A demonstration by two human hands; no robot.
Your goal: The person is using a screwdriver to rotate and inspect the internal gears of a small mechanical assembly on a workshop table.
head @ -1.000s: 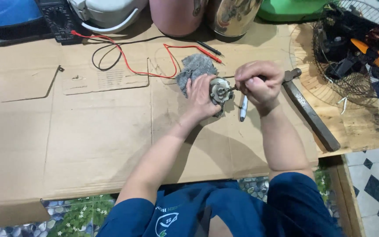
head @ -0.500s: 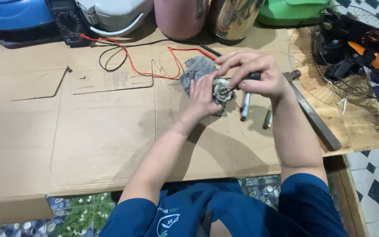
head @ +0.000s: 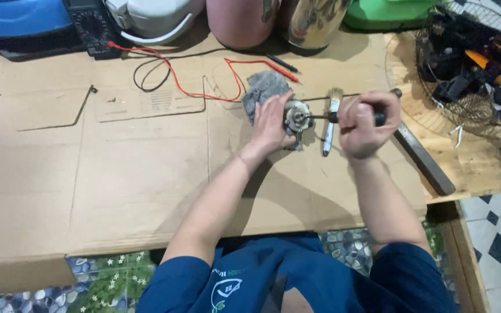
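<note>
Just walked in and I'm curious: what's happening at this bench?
A person seated at a cardboard-covered table steadies a small round metal motor with the left hand. The right hand grips a dark-handled screwdriver, its tip at the motor's centre. A grey rag lies under and behind the motor, and a pale pen-like tool lies beside it. Red and black test leads run back to a black multimeter at the table's far edge.

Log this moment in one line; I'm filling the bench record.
left hand: steadies small motor | right hand: grips screwdriver, tip at motor | surface: cardboard
</note>
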